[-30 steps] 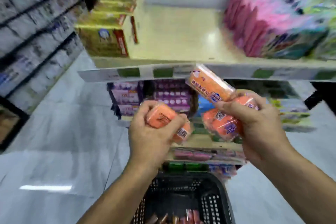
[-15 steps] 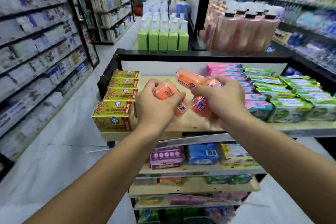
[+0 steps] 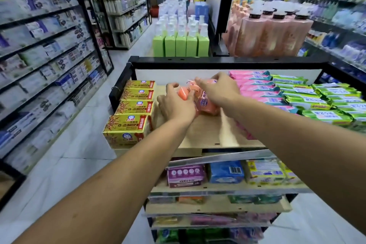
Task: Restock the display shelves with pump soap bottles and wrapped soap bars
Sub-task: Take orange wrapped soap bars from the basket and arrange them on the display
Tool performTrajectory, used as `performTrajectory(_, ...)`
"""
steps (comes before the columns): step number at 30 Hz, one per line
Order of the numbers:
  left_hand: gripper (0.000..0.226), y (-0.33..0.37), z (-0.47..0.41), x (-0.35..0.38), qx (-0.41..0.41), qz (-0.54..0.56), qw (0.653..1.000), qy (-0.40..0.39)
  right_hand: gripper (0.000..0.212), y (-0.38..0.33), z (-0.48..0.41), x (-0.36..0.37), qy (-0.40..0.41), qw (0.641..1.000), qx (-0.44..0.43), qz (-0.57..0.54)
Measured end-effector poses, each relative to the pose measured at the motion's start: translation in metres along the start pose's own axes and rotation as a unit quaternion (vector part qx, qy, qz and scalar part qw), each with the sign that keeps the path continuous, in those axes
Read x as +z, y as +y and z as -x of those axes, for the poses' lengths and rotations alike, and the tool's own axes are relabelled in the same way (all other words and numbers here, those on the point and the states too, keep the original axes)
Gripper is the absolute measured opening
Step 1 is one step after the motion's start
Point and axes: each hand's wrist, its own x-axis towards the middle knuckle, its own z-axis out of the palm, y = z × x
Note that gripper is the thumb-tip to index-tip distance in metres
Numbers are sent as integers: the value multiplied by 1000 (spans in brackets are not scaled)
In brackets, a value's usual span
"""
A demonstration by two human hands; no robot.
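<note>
Fingers (image 3: 170,86) of my left hand (image 3: 176,106) curl round one of the orange soap bars (image 3: 183,93). My right hand (image 3: 217,91) clasps the others from above, fingertips bent over their far end. Both hands are grasping; neither has let go. The bars sit low over the top shelf (image 3: 202,133), in the bare gap at its middle. I cannot tell whether they touch the board.

Progress, as judged from the top shelf:
- Left end: a row of gold boxes (image 3: 134,109) runs front to back and looks full.
- Right half: pink bars (image 3: 255,87) and green bars (image 3: 316,103) lie in rows and look stocked.
- Middle: only this handful of orange bars is going in. The lane is otherwise bare, so it needs many more.
- Behind the top shelf: green pump bottles (image 3: 181,45) and pink pump bottles (image 3: 273,35) stand in close ranks. I see no gap among them from here.
- Below the top shelf: the lower shelves (image 3: 223,190) carry mixed packets, too blurred to count.

Materials: the orange bars are rounded blocks in clear, glossy film with printed labels, and I judge them slippery. The gold boxes are rigid, square-edged card with a foil sheen. The pink and green bars are flat pillow packs with crimped ends. The shelf board is smooth, pale wood.
</note>
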Motion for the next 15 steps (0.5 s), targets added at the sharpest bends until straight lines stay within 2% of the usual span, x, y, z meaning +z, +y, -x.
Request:
performTrajectory(4,35,-4,6,-8,75,-18,997,27,45,4,1,-4,0,997,-38,-66)
performTrajectory(8,40,-5,27,-20,164,28,986,-10,31,10,4,-13,35,994,-101,-39)
performTrajectory(12,36,-6,51,-30,185,107,976,-43,34,4,13,-24,58,989,-128,-49)
performTrajectory(15,31,-20,79,-34,201,140,968,-61,32,0,39,-37,63,976,-154,-140)
